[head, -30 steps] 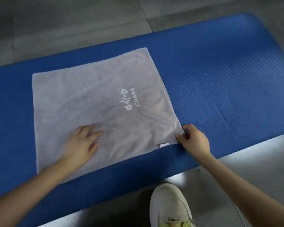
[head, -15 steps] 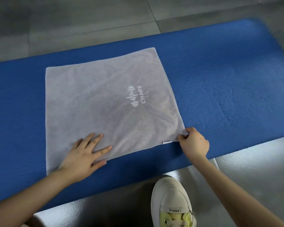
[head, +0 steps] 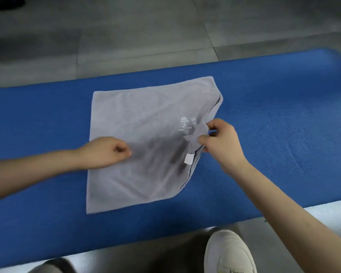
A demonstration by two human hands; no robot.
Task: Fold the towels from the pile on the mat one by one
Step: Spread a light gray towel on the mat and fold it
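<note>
right grip [head: 222,142] pinches grey towel [head: 142,119] edge, lifted off the blue mat [head: 283,115]; white tag [head: 189,159] just beside it. left grip [head: 106,152] curled on towel, hold unclear.

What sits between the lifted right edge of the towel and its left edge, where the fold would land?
Only the left hand, resting with fingers curled on the towel near its left edge. The right hand pinches the raised edge; nothing else lies on the towel.
</note>
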